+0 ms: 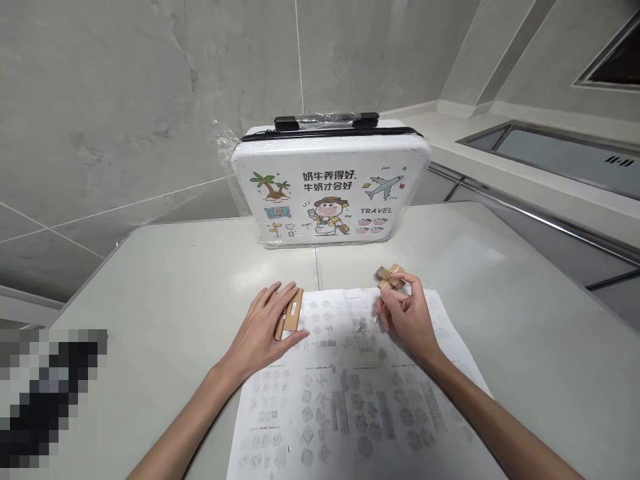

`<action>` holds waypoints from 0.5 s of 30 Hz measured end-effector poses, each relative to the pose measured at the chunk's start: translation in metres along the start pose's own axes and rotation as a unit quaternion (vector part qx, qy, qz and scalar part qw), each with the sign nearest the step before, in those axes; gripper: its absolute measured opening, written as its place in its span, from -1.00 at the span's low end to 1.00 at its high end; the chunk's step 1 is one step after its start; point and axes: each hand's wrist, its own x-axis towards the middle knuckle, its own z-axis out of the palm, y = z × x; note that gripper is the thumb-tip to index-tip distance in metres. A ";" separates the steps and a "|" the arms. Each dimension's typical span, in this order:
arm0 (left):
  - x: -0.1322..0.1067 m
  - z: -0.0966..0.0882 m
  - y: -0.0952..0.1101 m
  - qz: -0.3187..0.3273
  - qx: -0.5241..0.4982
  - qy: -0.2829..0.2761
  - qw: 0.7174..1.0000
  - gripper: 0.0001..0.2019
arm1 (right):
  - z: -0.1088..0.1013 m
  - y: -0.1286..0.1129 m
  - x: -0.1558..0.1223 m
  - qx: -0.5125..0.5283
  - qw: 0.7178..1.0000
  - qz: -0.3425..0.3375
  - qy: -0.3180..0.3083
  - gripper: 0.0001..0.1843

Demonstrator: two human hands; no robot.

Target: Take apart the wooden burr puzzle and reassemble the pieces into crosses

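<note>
My left hand [267,320] lies flat with its fingers stretched out, resting over a light wooden piece with a slot [294,311]. Part of that piece is hidden under the fingers. Thumb and fingertips of my right hand [407,317] pinch a small wooden burr puzzle [389,275] made of crossed blocks, at the top right edge of the sheet. Under both hands a large white instruction sheet [345,400] is spread on the table, printed with rows of small grey diagrams and text too fine to read.
A white cartoon-printed case [330,187] in clear plastic wrap stands upright at the table's back, by the grey tiled wall [150,100]. The pale table [175,267] extends to both sides. Right of it runs a counter [510,153] with metal-edged drawers. A pixelated dark patch covers the lower left.
</note>
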 end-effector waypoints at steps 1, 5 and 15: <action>0.000 -0.001 0.000 -0.002 -0.007 -0.001 1.000 -0.21 | -0.001 0.000 0.001 0.005 1.000 0.010 0.000 -0.56; 0.000 -0.002 0.002 -0.011 -0.038 0.005 0.999 -0.29 | -0.002 0.000 0.004 0.016 0.998 0.054 0.000 -0.39; -0.002 -0.001 0.006 0.043 0.006 0.047 0.998 -0.17 | -0.003 -0.003 0.009 0.060 0.996 0.063 0.013 -0.43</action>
